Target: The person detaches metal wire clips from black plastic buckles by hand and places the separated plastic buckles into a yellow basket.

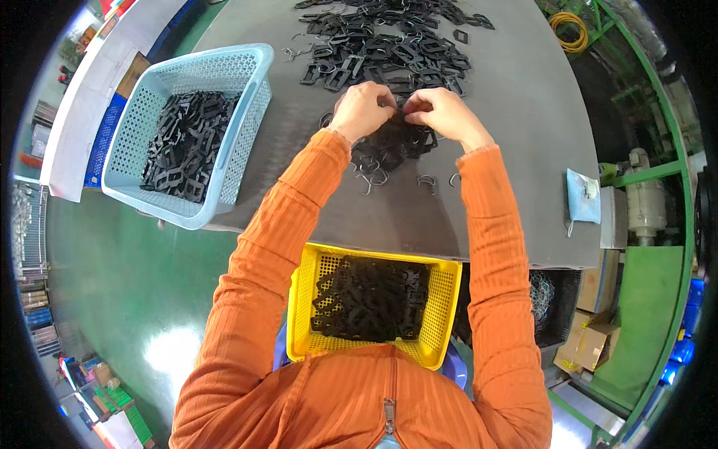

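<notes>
Both my hands are over the grey table, fingertips close together. My left hand pinches with thumb and forefinger, and my right hand pinches just across from it. A small dark piece, partly hidden by the fingers, is between them; it looks like one of the black plastic buckles. Beneath and around the hands lie more black buckles, along with loose bent metal hooks. Beyond my hands, a large heap of flat, slotted black buckles with wire hooks among them spreads toward the far edge.
At the left, a light blue perforated basket holds many black buckles. Close to my body, a yellow basket contains similar black pieces. A pale blue face mask lies near the table's right edge. Cardboard boxes and green racking stand right.
</notes>
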Action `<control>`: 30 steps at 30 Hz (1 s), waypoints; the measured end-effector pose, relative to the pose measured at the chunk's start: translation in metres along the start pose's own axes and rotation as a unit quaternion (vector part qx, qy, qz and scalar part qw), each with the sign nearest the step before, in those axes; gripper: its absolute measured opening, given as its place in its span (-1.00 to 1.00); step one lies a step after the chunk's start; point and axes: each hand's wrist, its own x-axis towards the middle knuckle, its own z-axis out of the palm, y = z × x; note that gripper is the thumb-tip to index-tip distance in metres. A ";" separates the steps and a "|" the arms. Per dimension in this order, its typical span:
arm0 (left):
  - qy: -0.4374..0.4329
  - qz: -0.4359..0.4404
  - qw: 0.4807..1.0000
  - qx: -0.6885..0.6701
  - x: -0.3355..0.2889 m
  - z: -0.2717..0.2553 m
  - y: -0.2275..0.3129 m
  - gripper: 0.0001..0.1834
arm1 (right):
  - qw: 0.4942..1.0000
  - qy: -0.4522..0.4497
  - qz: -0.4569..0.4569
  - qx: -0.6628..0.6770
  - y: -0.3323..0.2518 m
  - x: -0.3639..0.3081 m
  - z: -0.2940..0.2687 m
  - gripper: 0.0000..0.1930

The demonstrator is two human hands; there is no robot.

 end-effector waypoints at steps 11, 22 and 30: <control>0.039 0.000 0.997 0.065 -0.005 0.003 0.020 -0.74 | 0.988 0.139 0.004 0.066 0.011 -0.046 0.000 -0.82; 0.082 0.005 0.977 -0.199 -0.001 -0.037 0.037 -0.79 | 0.960 0.275 -0.046 0.023 0.002 -0.062 -0.003 -0.90; -0.015 -0.018 0.999 -0.042 0.006 -0.042 0.026 -0.70 | 0.960 0.273 -0.067 0.012 -0.010 -0.066 -0.013 -0.88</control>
